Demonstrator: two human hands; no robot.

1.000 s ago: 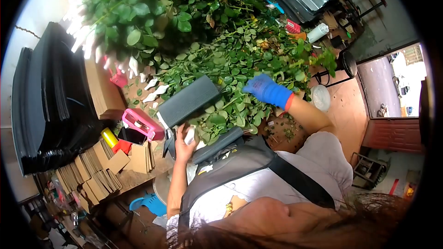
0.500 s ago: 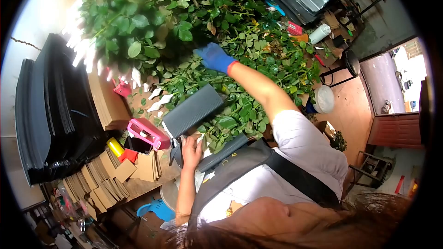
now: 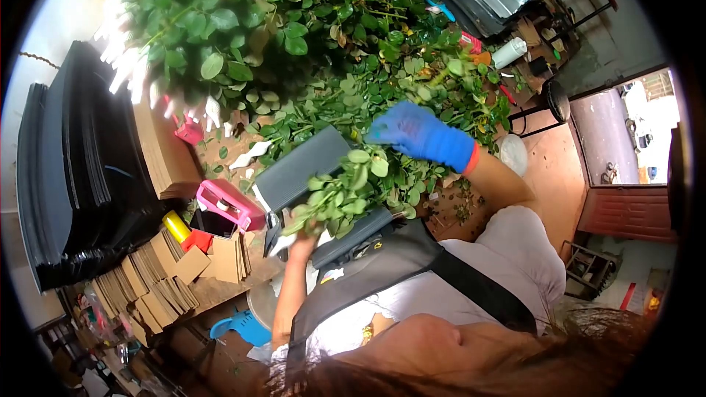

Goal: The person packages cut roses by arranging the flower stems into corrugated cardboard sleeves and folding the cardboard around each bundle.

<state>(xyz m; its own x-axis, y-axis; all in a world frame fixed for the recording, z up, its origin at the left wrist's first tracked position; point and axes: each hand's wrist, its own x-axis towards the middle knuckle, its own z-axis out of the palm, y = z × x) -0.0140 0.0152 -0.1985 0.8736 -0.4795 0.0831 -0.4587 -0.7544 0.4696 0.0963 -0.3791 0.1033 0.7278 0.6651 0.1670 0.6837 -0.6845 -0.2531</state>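
My bare left hand is closed round a leafy rose stem near its white-wrapped head, beside the dark padded box. In a blue glove, my right hand is above the foliage farther along the same line of leaves. Its fingers look curled round the stem, though motion smears them. A heap of rose stems with green leaves fills the back, white-wrapped heads pointing left. More leafy stems lie under and beyond the glove.
Black sheets stand stacked at left beside cardboard sheets. A pink stapler-like tool, a yellow cylinder and small cardboard pieces lie nearer. A white bottle and a stool are at right.
My right hand has come back from the heap toward the right and nearer my body. A leafy rose stem now lies across the dark box, with its white-wrapped head at my left hand.
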